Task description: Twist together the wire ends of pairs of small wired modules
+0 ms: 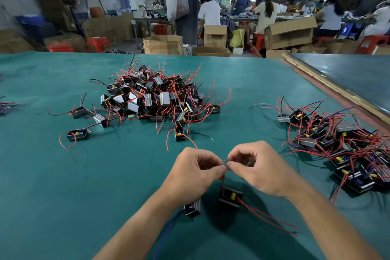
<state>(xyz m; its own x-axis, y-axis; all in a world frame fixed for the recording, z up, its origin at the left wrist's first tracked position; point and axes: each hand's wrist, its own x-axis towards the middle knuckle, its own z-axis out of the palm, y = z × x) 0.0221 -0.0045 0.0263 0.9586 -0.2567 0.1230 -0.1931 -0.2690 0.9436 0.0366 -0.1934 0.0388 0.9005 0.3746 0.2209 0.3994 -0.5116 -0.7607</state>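
Note:
My left hand [195, 172] and my right hand [260, 168] meet above the green table [63, 186], fingertips pinching bare wire ends [226, 162] between them. Below hangs a small black module with a yellow part [230, 196], two red leads trailing right from it. A second module with a silver side [192, 208] lies under my left wrist, a blue wire running from it toward the near edge. Which wire belongs to which module at the pinch is hidden by my fingers.
A big heap of loose modules with red wires [157, 95] sits mid-table, a few strays [77, 134] to its left. Another pile [341, 145] lies at the right. Cardboard boxes, red stools and seated people fill the room beyond the far edge.

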